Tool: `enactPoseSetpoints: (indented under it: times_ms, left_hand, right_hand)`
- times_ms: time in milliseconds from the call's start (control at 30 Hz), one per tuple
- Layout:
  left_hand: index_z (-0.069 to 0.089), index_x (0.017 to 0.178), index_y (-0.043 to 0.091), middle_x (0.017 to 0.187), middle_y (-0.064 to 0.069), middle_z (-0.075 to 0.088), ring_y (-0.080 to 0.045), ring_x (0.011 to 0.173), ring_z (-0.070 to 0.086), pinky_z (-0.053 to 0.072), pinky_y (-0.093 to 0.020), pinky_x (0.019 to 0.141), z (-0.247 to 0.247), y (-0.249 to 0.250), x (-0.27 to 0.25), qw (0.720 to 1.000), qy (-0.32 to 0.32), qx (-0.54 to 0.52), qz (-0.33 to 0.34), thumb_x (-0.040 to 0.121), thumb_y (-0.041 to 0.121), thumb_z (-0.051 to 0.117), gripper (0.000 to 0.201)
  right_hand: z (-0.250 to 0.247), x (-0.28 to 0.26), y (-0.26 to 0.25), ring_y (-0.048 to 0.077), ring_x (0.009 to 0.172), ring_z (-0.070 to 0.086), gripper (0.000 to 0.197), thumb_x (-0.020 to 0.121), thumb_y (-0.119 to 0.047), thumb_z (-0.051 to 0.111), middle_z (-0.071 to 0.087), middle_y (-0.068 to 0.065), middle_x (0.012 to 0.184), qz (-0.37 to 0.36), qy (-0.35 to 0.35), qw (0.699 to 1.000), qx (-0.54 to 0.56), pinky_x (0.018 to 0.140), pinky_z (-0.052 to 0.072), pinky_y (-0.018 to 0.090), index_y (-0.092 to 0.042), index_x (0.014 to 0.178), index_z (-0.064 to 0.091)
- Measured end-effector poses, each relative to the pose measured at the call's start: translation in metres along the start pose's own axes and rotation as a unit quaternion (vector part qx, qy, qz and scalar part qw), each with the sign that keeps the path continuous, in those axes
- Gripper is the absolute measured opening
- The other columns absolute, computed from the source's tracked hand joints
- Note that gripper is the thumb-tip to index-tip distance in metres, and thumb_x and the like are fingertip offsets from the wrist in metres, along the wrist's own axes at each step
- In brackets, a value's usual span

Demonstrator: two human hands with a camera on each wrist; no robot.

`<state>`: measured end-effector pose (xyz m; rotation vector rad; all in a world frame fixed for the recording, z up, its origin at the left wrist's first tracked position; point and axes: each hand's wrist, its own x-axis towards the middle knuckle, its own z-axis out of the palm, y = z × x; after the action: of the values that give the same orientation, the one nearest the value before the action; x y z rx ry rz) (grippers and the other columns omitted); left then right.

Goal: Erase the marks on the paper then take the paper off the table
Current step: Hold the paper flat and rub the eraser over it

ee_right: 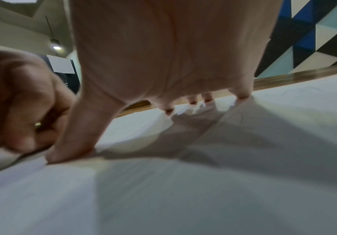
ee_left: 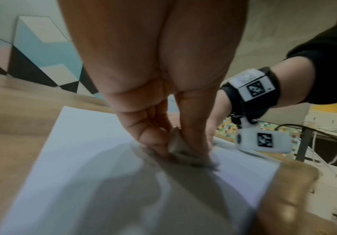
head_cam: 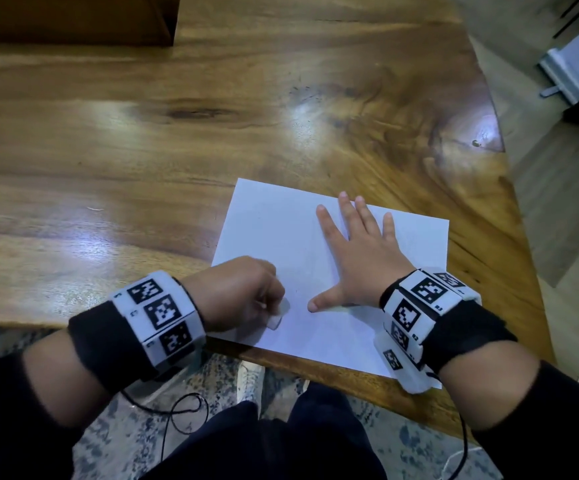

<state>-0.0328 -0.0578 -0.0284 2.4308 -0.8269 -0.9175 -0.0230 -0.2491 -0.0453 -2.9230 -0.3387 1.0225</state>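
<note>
From the head view, we see the left hand pinching a white eraser at the paper's seven o'clock corner, near the table edge, while the right hand lies flat, fingers spread. At the left wrist, the eraser meets the sheet; we advise short strokes. At the right wrist, fingertips pin the paper; keep pressing.

The left hand is curling into a loose fist, fingertips pinching toward four o'clock, forearm reaching in from seven o'clock. The right hand is lying flat, fingers spreading toward twelve o'clock, thumb pointing toward nine o'clock.
</note>
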Motion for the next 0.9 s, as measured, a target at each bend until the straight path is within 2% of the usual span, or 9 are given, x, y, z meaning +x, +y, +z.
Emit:
enactPoseSetpoints:
  times_ms: [133,233,333,533,633,700,733,833,900]
  left_hand:
    - [0.064,0.075,0.010,0.086,-0.009,0.056,-0.028,0.077,0.056,0.044,-0.031,0.066,-0.008,-0.008,0.014,0.989,0.143,0.007,-0.033,0.076,0.012,0.061,0.004]
    - [0.062,0.064,0.009,0.076,-0.005,0.052,-0.028,0.071,0.056,0.043,-0.028,0.063,-0.004,-0.008,-0.003,0.996,0.085,-0.017,-0.016,0.073,0.027,0.056,0.020]
    - [0.068,0.072,0.009,0.085,-0.008,0.061,-0.024,0.080,0.059,0.036,-0.020,0.063,0.002,-0.004,-0.012,1.000,-0.007,-0.008,-0.006,0.074,0.013,0.063,0.007]
    - [0.065,0.073,0.009,0.080,-0.006,0.053,-0.028,0.078,0.055,0.034,-0.023,0.066,-0.006,-0.004,0.019,0.991,0.136,0.002,-0.016,0.075,0.015,0.063,0.007]
    - [0.062,0.062,0.009,0.067,0.007,0.045,-0.021,0.066,0.053,0.031,-0.016,0.055,0.006,-0.008,-0.004,0.995,0.089,-0.035,0.008,0.073,0.018,0.064,0.014]
    - [0.068,0.068,0.010,0.068,0.015,0.044,-0.014,0.068,0.052,0.028,-0.004,0.055,0.010,-0.011,-0.013,0.998,0.049,-0.043,-0.004,0.073,0.010,0.066,0.005]
    - [0.069,0.071,0.010,0.071,0.014,0.046,-0.014,0.071,0.053,0.030,-0.005,0.058,0.008,-0.012,-0.012,0.998,0.049,-0.038,-0.004,0.072,0.007,0.066,0.005]
    - [0.066,0.073,0.010,0.082,-0.004,0.056,-0.027,0.077,0.058,0.043,-0.024,0.066,0.000,-0.011,0.008,0.990,0.137,-0.015,-0.014,0.072,0.008,0.066,0.002]
    - [0.065,0.074,0.010,0.085,-0.008,0.057,-0.030,0.079,0.057,0.047,-0.032,0.068,-0.002,-0.010,0.014,0.986,0.164,-0.010,-0.032,0.073,0.009,0.065,0.001]
  right_hand:
    - [0.000,0.000,0.000,0.027,0.138,-0.035,0.140,0.056,-0.079,0.065,-0.040,0.007,0.149,0.000,0.001,1.000,0.005,0.113,-0.013,0.057,-0.027,0.144,-0.030]
    - [0.000,0.000,0.000,0.027,0.137,-0.036,0.140,0.056,-0.080,0.065,-0.041,0.007,0.149,0.000,-0.003,1.000,0.004,0.113,-0.013,0.057,-0.027,0.143,-0.031]
    - [0.000,0.000,0.001,0.027,0.137,-0.037,0.140,0.056,-0.080,0.065,-0.041,0.007,0.148,0.001,-0.002,1.000,0.006,0.113,-0.013,0.057,-0.027,0.144,-0.030]
    - [0.001,0.000,0.001,0.027,0.138,-0.036,0.140,0.056,-0.080,0.065,-0.040,0.007,0.149,-0.002,0.002,1.000,0.004,0.113,-0.013,0.057,-0.027,0.144,-0.030]
    - [0.001,0.001,0.001,0.027,0.138,-0.036,0.140,0.056,-0.080,0.064,-0.040,0.007,0.149,0.000,0.002,1.000,0.002,0.113,-0.013,0.057,-0.027,0.144,-0.030]
    - [0.001,0.001,0.001,0.027,0.137,-0.036,0.140,0.056,-0.080,0.064,-0.041,0.007,0.149,0.000,0.003,1.000,0.002,0.113,-0.014,0.057,-0.027,0.144,-0.030]
    - [0.001,0.001,0.001,0.027,0.137,-0.036,0.139,0.056,-0.080,0.064,-0.041,0.007,0.149,-0.001,0.003,1.000,0.002,0.112,-0.014,0.057,-0.027,0.144,-0.030]
    - [0.001,0.001,0.001,0.027,0.137,-0.036,0.139,0.056,-0.079,0.065,-0.041,0.007,0.149,-0.003,0.004,1.000,0.006,0.112,-0.015,0.056,-0.027,0.144,-0.030]
    - [0.001,0.001,0.001,0.027,0.137,-0.036,0.140,0.056,-0.079,0.065,-0.041,0.007,0.149,-0.003,0.006,1.000,0.006,0.112,-0.014,0.057,-0.027,0.144,-0.030]
